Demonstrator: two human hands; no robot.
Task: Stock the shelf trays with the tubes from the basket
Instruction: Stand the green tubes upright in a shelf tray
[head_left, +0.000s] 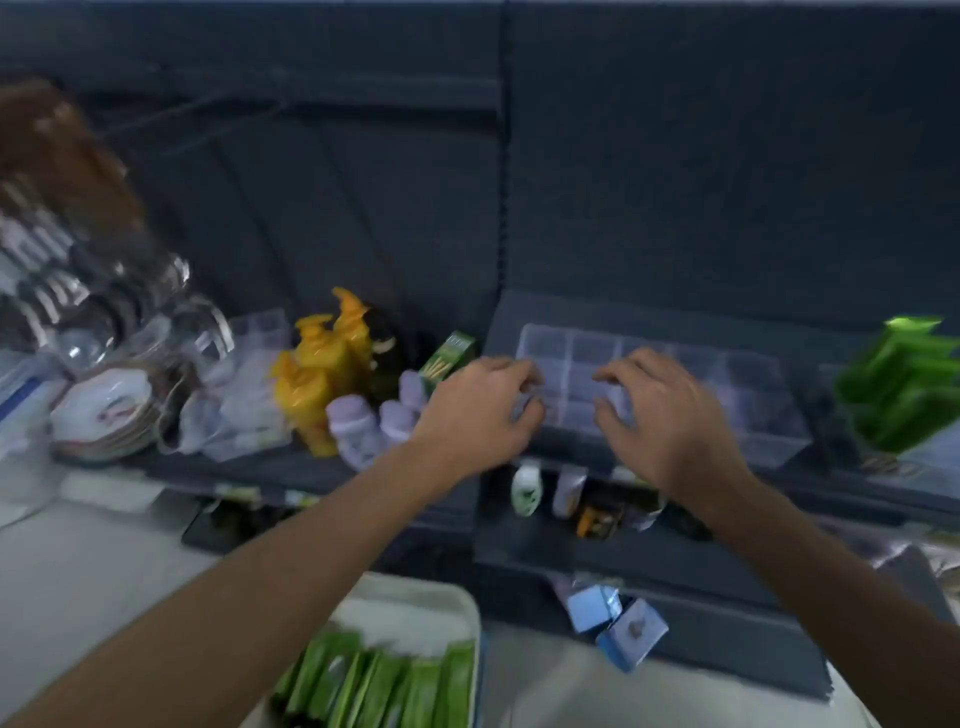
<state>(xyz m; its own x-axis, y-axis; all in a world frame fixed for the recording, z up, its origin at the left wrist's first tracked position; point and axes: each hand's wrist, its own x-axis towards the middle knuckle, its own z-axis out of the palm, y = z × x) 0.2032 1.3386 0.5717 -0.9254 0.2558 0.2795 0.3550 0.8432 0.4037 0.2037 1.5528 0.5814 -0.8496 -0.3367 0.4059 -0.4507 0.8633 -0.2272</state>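
A clear plastic tray (737, 384) with several compartments sits on the dark shelf in front of me. My left hand (478, 415) curls its fingers and thumb around the tray's left edge. My right hand (665, 421) pinches the tray a little further right, fingers bent over the compartments. The frame is blurred, so the contact is not sharp. A white basket (415, 592) at the bottom holds several green tubes (374, 680) lying side by side. More green tubes (904, 384) stand on the shelf at the far right.
Yellow pump bottles (322, 374), pale purple bottles (358, 426) and a green box (447, 358) crowd the shelf left of the tray. Glassware (104, 312) and plates (104, 410) stand at far left. Small bottles (527, 491) sit on the lower shelf, blue boxes (613, 618) beneath.
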